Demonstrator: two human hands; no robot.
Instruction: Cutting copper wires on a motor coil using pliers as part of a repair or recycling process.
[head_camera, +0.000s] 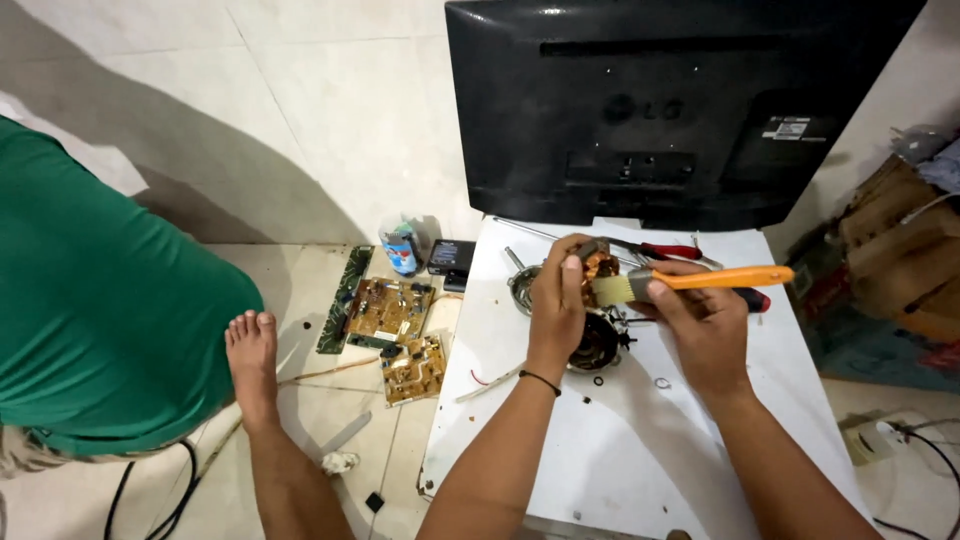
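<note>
Here, over a white table (640, 450), a left hand (556, 300) grips a copper-wound motor part (600, 266) while the right hand (700, 320) pinches an orange-handled brush (700, 280), bristles touching it. Beyond lie red-handled pliers (665, 250) and a black television (680, 100); circuit boards (395, 325) sit on the floor left.

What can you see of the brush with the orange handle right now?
The brush is a small flat paintbrush: a long orange handle that looks plastic, a dull metal band, and pale, short bristles. It lies nearly level, bristles pointing left, above the white board. The right hand grips it near the band. The bristle tips rest against the copper-wound part held in the left hand.
</note>
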